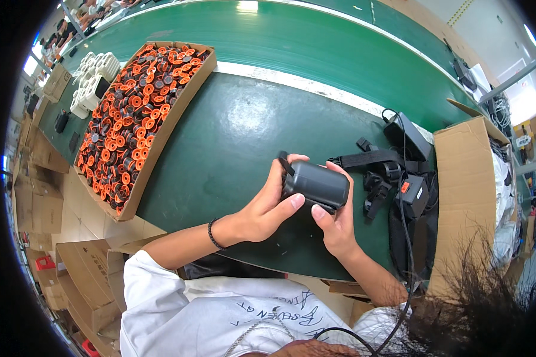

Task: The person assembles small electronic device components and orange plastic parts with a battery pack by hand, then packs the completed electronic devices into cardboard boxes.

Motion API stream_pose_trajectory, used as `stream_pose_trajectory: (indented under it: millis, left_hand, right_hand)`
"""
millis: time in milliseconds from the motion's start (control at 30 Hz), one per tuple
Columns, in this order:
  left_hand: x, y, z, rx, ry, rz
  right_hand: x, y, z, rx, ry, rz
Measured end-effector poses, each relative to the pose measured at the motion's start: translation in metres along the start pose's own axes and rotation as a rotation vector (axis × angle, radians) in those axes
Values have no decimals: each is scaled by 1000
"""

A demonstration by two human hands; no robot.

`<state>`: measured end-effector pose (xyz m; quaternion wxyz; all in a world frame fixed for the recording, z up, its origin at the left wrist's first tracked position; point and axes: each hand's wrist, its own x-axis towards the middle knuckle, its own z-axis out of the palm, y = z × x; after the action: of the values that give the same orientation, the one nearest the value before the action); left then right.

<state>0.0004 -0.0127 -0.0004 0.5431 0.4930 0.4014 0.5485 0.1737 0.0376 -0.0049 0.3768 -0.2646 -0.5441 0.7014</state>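
The person's left hand (267,209) grips the strap end of a dark rounded device (320,183) and the right hand (339,229) its opposite end — seemingly a handling step above the green table (220,149) — so turning it would likely call for coordinated fingers.

White short-sleeved T-shirt (202,312), loose cut, creased; dark, thin, script-like lettering (289,312) slanting across chest; left sleeve (149,282) wide, ending near elbow; right sleeve (378,321) white too, partly hidden by dark loose hair strands (476,291); silver-toned chain necklace (244,338) at collar; black round-bead bracelet (213,237) on left wrist; left hand (265,211) and right hand (337,231) bare; thin black cable (408,302) beside right sleeve
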Motion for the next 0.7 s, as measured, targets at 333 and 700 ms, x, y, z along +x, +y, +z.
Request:
stream_pose_trajectory:
  millis: [333,700]
  left_hand:
    - [-3,-1,-4,-12,-8,26]
    - [-5,-15,-6,164,-33,271]
  right_hand:
    - [-3,4,-7,-111,-47,-127]
    - [-2,-1,-8,-84,-115,-126]
